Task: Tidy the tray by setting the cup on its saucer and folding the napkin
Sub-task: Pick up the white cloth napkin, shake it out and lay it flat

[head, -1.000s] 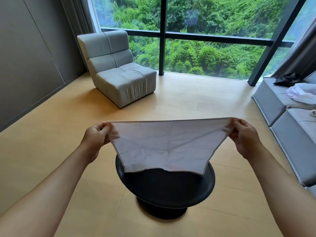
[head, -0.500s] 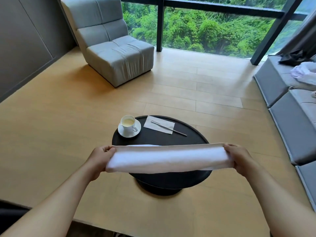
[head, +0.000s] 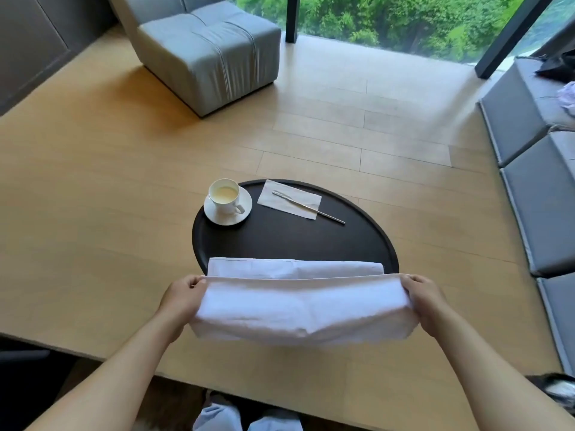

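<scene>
no brand, label or writing can be read on anything in view. the white cloth napkin (head: 298, 306) is stretched wide between the two hands over the near edge of the round black tray (head: 367, 241), folded over itself so that a lower layer shows as a strip along its far side. the left hand (head: 183, 298) has its grip closed on the napkin's left end, fingers curled over the top fold, and the right hand (head: 424, 298) has its grip closed on the right end in the same way. at the far left of the tray the white cup (head: 224, 195), holding a pale drink, stands upright on its white saucer (head: 227, 206), well apart from both hands. beside it to the right a slim metal utensil (head: 308, 206) lies slantwise across a small paper napkin (head: 289, 199), its handle end reaching past the paper onto the tray.
</scene>
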